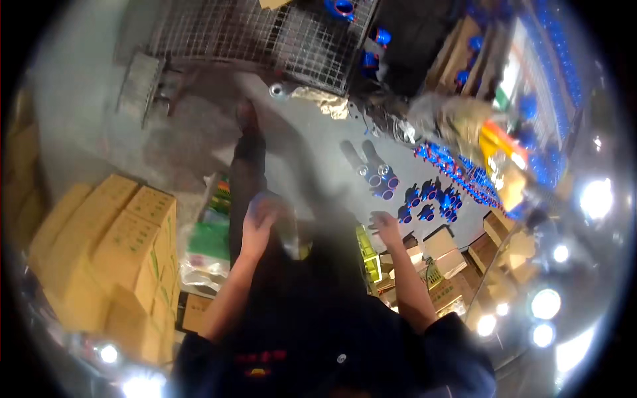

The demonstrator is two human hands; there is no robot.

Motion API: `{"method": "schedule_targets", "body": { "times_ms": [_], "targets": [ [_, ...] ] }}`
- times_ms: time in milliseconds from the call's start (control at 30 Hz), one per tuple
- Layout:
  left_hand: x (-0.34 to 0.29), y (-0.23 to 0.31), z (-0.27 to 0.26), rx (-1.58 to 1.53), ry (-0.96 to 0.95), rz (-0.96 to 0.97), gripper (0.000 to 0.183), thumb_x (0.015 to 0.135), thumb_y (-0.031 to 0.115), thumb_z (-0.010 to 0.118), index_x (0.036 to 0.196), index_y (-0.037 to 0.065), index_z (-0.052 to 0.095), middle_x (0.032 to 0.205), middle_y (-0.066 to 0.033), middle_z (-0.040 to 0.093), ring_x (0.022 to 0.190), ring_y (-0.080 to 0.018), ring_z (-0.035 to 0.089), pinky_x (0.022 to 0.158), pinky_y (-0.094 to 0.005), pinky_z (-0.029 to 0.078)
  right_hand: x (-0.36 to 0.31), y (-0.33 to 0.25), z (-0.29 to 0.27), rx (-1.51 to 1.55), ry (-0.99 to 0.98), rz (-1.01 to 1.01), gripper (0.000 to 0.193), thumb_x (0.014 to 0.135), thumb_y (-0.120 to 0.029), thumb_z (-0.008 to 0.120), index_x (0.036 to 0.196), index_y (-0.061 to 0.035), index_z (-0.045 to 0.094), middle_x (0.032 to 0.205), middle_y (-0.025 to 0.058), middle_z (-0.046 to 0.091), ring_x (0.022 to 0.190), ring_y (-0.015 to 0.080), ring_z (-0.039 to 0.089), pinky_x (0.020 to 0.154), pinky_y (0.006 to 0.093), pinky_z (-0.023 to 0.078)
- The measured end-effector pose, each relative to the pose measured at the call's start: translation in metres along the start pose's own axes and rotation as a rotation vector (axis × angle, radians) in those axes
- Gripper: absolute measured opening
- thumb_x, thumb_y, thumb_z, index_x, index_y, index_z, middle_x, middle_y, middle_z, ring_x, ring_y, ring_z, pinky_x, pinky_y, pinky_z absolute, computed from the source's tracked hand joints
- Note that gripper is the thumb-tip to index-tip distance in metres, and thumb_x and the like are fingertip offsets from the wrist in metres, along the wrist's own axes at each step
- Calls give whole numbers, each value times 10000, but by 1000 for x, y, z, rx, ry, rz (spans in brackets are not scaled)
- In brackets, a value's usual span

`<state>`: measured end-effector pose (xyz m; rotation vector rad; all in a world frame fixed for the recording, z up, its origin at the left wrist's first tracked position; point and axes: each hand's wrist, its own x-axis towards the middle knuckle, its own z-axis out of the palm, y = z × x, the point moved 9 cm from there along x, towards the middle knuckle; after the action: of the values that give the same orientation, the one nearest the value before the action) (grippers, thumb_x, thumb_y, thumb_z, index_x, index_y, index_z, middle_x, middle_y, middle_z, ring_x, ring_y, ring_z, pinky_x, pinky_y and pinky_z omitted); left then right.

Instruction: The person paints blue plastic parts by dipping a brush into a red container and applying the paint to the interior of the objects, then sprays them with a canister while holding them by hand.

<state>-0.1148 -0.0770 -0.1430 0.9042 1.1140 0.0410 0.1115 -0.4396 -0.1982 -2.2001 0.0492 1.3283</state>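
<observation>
Held both hands out over a grey floor (334, 140), with the left hand (264, 212) by a dark trouser leg (249, 162). Could not tell, through the blur, whether the left fingers were pinching anything. Held the right hand (386, 227) apart from the blue pieces (413, 198) with reddish rims, with its fingers loosely spread. Saw those pieces grouped on the floor beyond the right hand, and wire mesh (312, 40) near the upper edge. Had stacked cardboard boxes (126, 245) at left, a green packet (208, 240) between boxes and leg.
</observation>
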Motion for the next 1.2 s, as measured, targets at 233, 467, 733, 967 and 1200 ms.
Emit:
{"method": "schedule_targets", "body": {
  "times_ms": [233, 467, 733, 967, 1200],
  "targets": [
    [64, 123, -169, 147, 156, -34, 434, 937, 153, 602, 1343, 45, 496, 1224, -74, 588, 1007, -162, 619, 811, -290, 507, -1, -349, 103, 67, 66, -181, 241, 926, -137, 641, 1154, -60, 631, 939, 80, 684, 862, 147, 672, 722, 289, 540],
    [203, 342, -181, 204, 110, 137, 381, 927, 198, 627, 1270, 41, 572, 1171, -37, 633, 953, -126, 620, 769, -270, 492, 39, -530, 52, -74, 303, -434, 208, 933, -94, 619, 1135, -47, 640, 918, 64, 687, 822, 113, 647, 728, 260, 518],
    [283, 692, -25, 384, -77, 509, 424, 952, 265, 597, 1292, 14, 556, 1195, -70, 631, 1036, -176, 629, 852, -318, 501, 139, -583, -21, 376, 198, -298, 207, 947, -154, 601, 1126, -64, 656, 855, 27, 685, 725, 97, 644, 604, 251, 504],
    [292, 768, 35, 562, -80, 334, 405, 944, 237, 604, 1275, 7, 561, 1173, -76, 647, 970, -168, 655, 783, -304, 528, 179, -564, -54, 673, 22, 100, 258, 903, -220, 641, 1119, -81, 668, 903, 54, 702, 727, 143, 689, 592, 297, 557],
    [306, 720, 177, 550, -300, 23, 335, 936, 101, 582, 1262, 28, 560, 1139, -88, 645, 935, -185, 672, 747, -281, 541, 192, -501, -169, 567, 289, 141, 352, 874, -169, 630, 1187, -8, 634, 924, 111, 697, 776, 223, 710, 626, 339, 573]
  ]
}}
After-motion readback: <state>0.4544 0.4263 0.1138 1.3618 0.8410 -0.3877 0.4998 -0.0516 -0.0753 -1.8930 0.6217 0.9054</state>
